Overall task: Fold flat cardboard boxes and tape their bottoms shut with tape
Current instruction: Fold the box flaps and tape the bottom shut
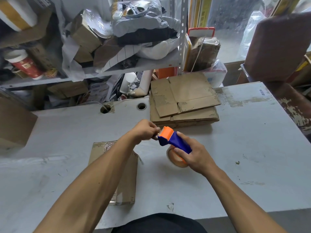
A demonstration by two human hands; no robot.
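Observation:
My right hand (195, 157) grips a blue and orange tape dispenser (173, 139) with a roll of clear tape (176, 159) under it, held above the table. My left hand (145, 130) pinches at the dispenser's orange front end, where the tape end comes out. A cardboard box (127, 175) stands on the table under my left forearm, its taped side up and partly hidden by the arm. A stack of flat cardboard boxes (183, 100) lies at the back of the table.
The grey table (244, 148) has two round holes (141, 106) near its back edge. Cluttered metal shelves (101, 47) stand behind it. A brown carton (15, 123) sits at the left edge. A scrap of tape (170, 206) lies near the front edge.

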